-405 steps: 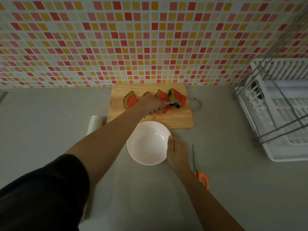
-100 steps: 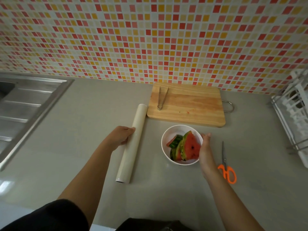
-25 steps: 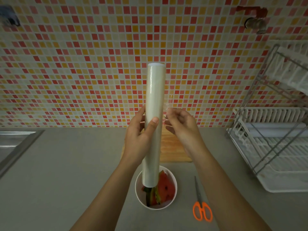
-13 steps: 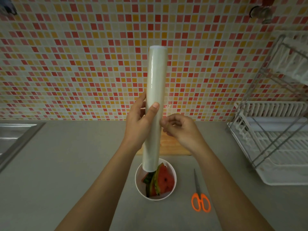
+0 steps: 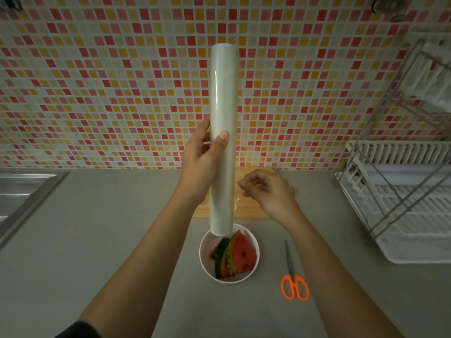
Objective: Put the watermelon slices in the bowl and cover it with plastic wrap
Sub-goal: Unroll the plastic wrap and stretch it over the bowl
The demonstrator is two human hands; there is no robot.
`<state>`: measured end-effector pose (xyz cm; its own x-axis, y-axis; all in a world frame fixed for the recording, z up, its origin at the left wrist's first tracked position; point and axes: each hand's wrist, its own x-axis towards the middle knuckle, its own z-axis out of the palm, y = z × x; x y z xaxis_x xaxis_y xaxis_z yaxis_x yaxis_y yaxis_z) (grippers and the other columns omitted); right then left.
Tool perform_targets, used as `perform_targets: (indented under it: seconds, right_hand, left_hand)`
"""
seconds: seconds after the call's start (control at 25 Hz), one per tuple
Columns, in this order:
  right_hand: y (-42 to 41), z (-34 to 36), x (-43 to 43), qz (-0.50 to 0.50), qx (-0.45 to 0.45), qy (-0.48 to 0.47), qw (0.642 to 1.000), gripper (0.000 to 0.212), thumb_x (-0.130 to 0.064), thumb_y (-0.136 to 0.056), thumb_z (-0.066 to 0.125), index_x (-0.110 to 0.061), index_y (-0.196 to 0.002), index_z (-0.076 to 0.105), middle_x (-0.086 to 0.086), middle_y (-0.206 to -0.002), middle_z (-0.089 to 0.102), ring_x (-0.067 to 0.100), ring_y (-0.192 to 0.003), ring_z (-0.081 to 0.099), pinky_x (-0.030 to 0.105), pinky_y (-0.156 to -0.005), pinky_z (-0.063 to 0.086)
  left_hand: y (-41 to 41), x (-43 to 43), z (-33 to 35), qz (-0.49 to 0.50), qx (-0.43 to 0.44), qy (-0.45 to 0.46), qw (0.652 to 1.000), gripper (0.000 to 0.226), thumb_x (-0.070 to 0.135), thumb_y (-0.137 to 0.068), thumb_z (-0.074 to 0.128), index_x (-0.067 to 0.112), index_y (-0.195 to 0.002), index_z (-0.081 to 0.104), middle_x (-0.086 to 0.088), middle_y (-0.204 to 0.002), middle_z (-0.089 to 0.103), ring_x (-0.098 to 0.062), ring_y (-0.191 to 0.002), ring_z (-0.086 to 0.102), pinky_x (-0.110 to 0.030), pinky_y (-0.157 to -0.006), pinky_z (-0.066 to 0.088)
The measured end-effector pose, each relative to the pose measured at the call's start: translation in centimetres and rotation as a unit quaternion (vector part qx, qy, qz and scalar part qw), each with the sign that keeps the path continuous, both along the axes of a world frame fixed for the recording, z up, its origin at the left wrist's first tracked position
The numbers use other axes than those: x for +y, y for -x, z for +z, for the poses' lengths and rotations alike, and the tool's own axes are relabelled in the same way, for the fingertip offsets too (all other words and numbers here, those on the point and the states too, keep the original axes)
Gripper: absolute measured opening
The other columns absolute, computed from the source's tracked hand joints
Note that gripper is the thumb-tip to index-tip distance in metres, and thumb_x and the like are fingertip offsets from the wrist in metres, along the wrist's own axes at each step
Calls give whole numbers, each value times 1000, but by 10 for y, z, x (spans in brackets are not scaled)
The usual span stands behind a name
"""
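Observation:
A long roll of plastic wrap (image 5: 223, 98) stands upright in the air above the counter, and my left hand (image 5: 199, 164) grips its middle. Just right of the roll, my right hand (image 5: 266, 191) pinches the loose clear edge of the film, its fingertips close together near the roll's lower part. Below the roll's bottom end sits a white bowl (image 5: 205, 254) with several watermelon slices (image 5: 240, 256) inside, rinds dark green, flesh red.
Orange-handled scissors (image 5: 294, 285) lie right of the bowl. A wooden cutting board (image 5: 251, 213) lies behind my hands against the mosaic wall. A white dish rack (image 5: 400, 203) fills the right side; a steel sink (image 5: 22, 191) is at the left.
My right hand has slid down along the roll and a little to the right, with the film edge in its fingertips. The roll stays upright in my left hand.

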<state>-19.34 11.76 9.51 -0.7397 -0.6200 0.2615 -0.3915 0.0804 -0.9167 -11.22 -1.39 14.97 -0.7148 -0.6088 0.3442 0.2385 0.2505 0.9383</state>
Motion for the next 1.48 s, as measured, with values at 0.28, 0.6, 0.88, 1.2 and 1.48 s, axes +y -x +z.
perform_targets:
  seconds: [0.28,0.6,0.88,1.2,1.48]
  right_hand:
    - [-10,-17,4,72,-18,-30,997,7,-30,-78,71,-28,-74,66,-12,-70,69,7,-70,67,21,-69,53]
    - [-21,-34,9,106,-71,-40,991,19,-47,-73,68,-29,-74,66,-4,-80,71,17,-79,68,31,-74,56]
    - [-16,-50,25,81,-8,-76,994,16,-42,-82,61,-29,-73,60,-8,-77,67,13,-76,65,32,-72,53]
    - [-10,-23,-11,-52,-180,48,981,63,-81,-70,28,-32,-88,64,-8,-75,66,9,-68,64,22,-58,51]
    - [-15,-10,-43,-141,-136,98,976,44,-66,-85,37,-30,-70,58,-3,-62,57,13,-57,57,32,-51,50]
  left_hand:
    - [0,-8,2,9,-4,-23,1000,50,45,-89,55,30,-136,48,6,-107,59,-9,-95,64,-24,-72,57]
    - [0,-10,4,-4,-1,-55,998,47,41,-90,56,27,-134,51,1,-106,59,-18,-96,64,-31,-74,58]
    - [0,-8,2,-35,-7,-105,994,46,39,-88,57,24,-131,54,-11,-111,58,-21,-94,64,-36,-77,57]
    - [-5,0,-18,-62,-80,-125,987,39,40,-91,55,25,-127,56,-16,-120,59,-22,-94,64,-38,-75,56]
    - [-9,12,-41,-74,-111,-139,981,36,34,-94,52,24,-129,56,-9,-115,66,-26,-100,67,-43,-81,57]
